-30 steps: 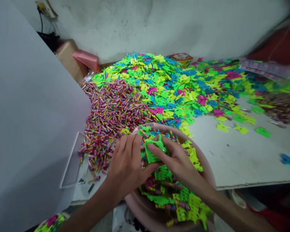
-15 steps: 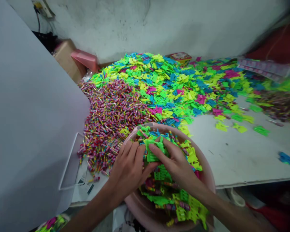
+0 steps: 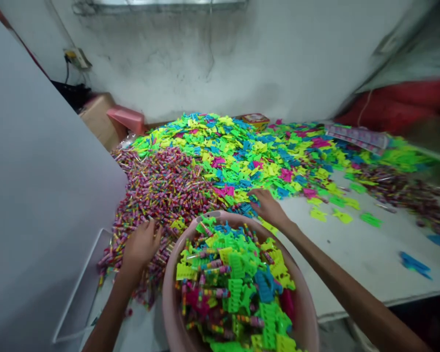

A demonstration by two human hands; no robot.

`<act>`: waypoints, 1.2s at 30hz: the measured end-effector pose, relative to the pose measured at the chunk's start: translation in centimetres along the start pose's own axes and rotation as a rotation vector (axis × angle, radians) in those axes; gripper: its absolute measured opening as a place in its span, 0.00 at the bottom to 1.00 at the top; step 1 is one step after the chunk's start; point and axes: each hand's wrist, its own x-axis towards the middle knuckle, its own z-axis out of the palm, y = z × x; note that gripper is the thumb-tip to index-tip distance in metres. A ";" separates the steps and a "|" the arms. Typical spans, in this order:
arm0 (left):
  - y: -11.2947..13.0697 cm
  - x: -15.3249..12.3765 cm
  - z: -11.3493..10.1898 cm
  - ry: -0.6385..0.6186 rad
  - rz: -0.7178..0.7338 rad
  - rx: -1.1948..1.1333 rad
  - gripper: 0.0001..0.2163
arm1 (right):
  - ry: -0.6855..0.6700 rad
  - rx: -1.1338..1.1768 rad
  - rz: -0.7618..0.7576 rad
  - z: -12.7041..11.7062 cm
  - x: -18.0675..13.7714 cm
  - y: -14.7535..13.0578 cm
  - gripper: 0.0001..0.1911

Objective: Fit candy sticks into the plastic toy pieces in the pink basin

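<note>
My left hand (image 3: pixel 142 244) reaches over the pile of small pink-and-multicoloured sticks (image 3: pixel 161 181), its fingers slightly apart and touching or just above the sticks. At the front edge of the heap of flat plastic pieces (image 3: pixel 220 132), in green, yellow, blue and pink, is my right hand (image 3: pixel 268 208), fingers loosely spread. Nothing shows in either hand. Between my arms stands a round pink tub (image 3: pixel 174 264). Assembled-looking green, yellow and blue pieces (image 3: pixel 236 264) fill it, several with the small sticks in or among them.
A white panel (image 3: pixel 51 171) rises close on the left. The white table (image 3: pixel 315 249) carries loose pieces and a blue clip-like item (image 3: pixel 415 264) at right. A printed sheet (image 3: pixel 357 138) lies on the heap. Behind are a pink container (image 3: pixel 126 119) and a cardboard box (image 3: pixel 100 117).
Both hands have left the tub and moved apart, the left to the stick pile, the right to the plastic pieces. The green piece they held is released. The view has tilted up.
</note>
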 end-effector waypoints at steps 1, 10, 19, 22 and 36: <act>-1.1 0.0 1.5 -0.008 -0.013 0.029 0.13 | -0.036 -0.039 -0.014 1.5 0.6 1.1 0.11; -4.0 -2.2 7.9 0.145 -0.043 0.015 0.12 | -0.105 -0.251 -0.108 7.6 2.1 4.0 0.17; -3.4 -1.4 7.3 0.309 -0.218 -0.380 0.15 | -0.140 -0.077 -0.044 6.0 4.4 3.7 0.17; -3.1 -0.8 6.3 0.345 -0.289 -0.574 0.19 | -0.060 0.109 0.079 4.5 4.7 3.1 0.16; 9.9 -2.1 -3.1 0.128 -0.173 -1.322 0.16 | -0.089 1.182 0.473 -3.2 -2.9 -11.0 0.22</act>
